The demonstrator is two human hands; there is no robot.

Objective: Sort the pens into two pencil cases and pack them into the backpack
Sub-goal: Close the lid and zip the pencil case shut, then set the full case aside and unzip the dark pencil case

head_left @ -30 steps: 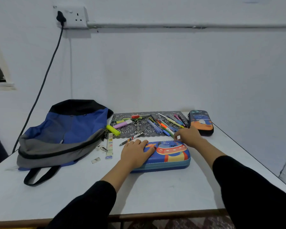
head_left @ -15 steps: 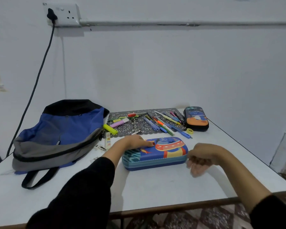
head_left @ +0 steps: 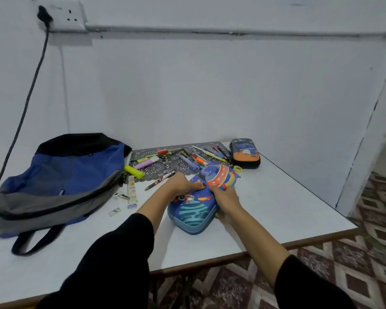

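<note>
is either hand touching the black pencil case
No, the left hand and the right hand both hold the blue pencil case, while the black pencil case lies apart from them.

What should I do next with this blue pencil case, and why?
Probably open it. Both the left hand and right hand hold the blue pencil case, which looks closed, while the pens lie loose on the mat behind it, so nothing can go in until it opens.

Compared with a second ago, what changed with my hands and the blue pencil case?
The blue pencil case turned from crosswise to pointing away. The right hand left the pens and now grips its right side; the left hand stays on it. Unchanged: backpack, pens, dark pencil case.
</note>
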